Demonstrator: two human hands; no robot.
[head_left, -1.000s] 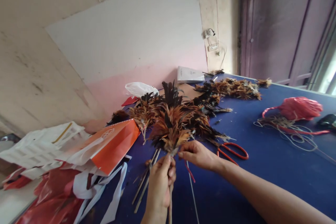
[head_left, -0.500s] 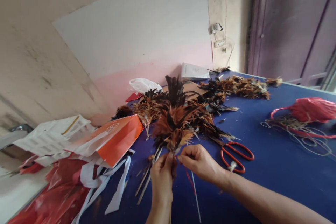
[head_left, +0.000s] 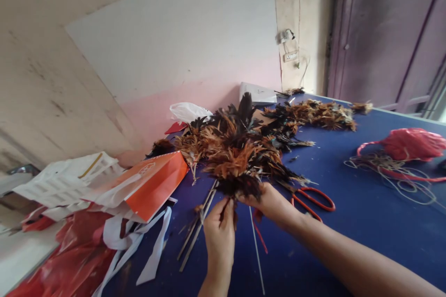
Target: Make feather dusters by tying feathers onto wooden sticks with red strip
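My left hand (head_left: 220, 227) is closed in a pinch on the base of a feather bundle (head_left: 240, 167), which has brown and black feathers fanning upward. At the bundle's right side is my right hand (head_left: 266, 202), its fingers bent in at the base and partly covered by dark feathers. A red plastic string (head_left: 260, 237) hangs from under the right hand, its loose end over the blue table (head_left: 292, 269). The binding point is hidden behind fingers and feathers. Just beyond the right forearm lie scissors (head_left: 318, 192) with red handles.
More feathers (head_left: 320, 115) lie along the back of the table. Thin sticks (head_left: 198, 229) rest left of my hands. Orange and white paper bags (head_left: 156, 185) crowd the left. A red string ball (head_left: 414, 144) and tangled pale cord (head_left: 400, 176) sit at right.
The feather bundle has tipped, its dark lower feathers now showing over the base. My right hand has moved slightly up and right, its fingertips now behind feathers. The left hand keeps its pinch.
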